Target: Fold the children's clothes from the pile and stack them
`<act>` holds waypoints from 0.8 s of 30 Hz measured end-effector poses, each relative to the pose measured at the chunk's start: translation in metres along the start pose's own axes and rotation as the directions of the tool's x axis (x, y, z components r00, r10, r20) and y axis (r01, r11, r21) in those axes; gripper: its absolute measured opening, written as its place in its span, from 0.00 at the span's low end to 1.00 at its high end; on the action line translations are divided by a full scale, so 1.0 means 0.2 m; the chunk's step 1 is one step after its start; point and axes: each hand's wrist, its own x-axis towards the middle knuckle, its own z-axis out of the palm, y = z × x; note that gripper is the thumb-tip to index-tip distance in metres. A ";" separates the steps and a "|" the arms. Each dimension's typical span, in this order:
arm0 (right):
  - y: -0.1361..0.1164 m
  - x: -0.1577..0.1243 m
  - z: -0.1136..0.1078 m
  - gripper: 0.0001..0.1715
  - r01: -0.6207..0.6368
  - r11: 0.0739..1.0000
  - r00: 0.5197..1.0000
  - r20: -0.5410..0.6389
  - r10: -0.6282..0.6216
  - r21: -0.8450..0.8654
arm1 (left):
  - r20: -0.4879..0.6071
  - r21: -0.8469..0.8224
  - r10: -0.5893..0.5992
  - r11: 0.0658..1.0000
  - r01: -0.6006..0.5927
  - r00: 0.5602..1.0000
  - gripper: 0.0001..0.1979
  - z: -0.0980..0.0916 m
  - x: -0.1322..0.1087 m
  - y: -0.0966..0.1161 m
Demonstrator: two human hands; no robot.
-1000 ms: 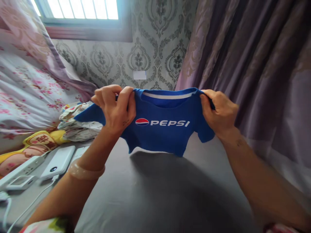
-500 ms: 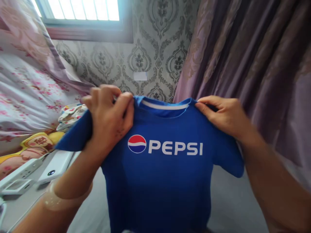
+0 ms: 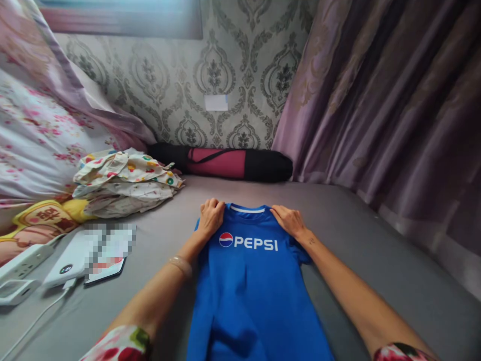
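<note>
A blue PEPSI T-shirt (image 3: 255,286) lies front up on a grey bed (image 3: 334,215) at the frame's lower centre. The left hand (image 3: 212,216) and right hand (image 3: 288,220) each pinch a shoulder beside the collar (image 3: 247,210). Laying-out looks nearly done; creases remain lower down, the body unfolded.

Bringing one blue T-shirt (image 3: 248,286) down from mid-air onto the grey sheet (image 3: 376,250), now stretching its body toward the bottom of the view. Reaching lower and farther forward with left hand (image 3: 211,215) and right hand (image 3: 289,219). Revealing one black-and-maroon roll bag (image 3: 221,163), formerly out of sight. Uncovering more of one pile of patterned clothes (image 3: 130,183), previously half behind the left hand. Exposing one flat device (image 3: 108,258), earlier partly hidden by the left arm (image 3: 165,286). Losing the window's (image 3: 120,15) bright panes.
</note>
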 end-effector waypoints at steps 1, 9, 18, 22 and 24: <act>0.00 0.01 0.02 0.22 -0.019 1.000 0.999 0.034 0.019 -0.002 | 0.033 -0.001 -0.005 1.000 0.005 0.999 0.16 0.02 0.01 0.00; 0.06 0.12 0.14 0.21 0.010 0.999 0.987 0.160 -0.002 -0.046 | 0.195 0.007 -0.019 1.000 0.018 0.981 0.17 0.15 0.11 -0.05; 0.11 0.30 0.21 0.20 -0.019 0.999 0.967 0.252 0.027 -0.033 | 0.312 -0.027 -0.036 0.999 0.047 0.949 0.17 0.25 0.32 -0.11; 0.13 0.38 0.23 0.20 -0.061 0.998 0.970 0.235 0.063 -0.014 | 0.326 -0.032 -0.071 0.996 0.086 0.943 0.16 0.28 0.42 -0.12; 0.13 0.40 0.24 0.20 -0.092 0.996 0.969 0.230 0.089 0.003 | 0.344 -0.037 -0.094 0.993 0.114 0.934 0.16 0.31 0.45 -0.13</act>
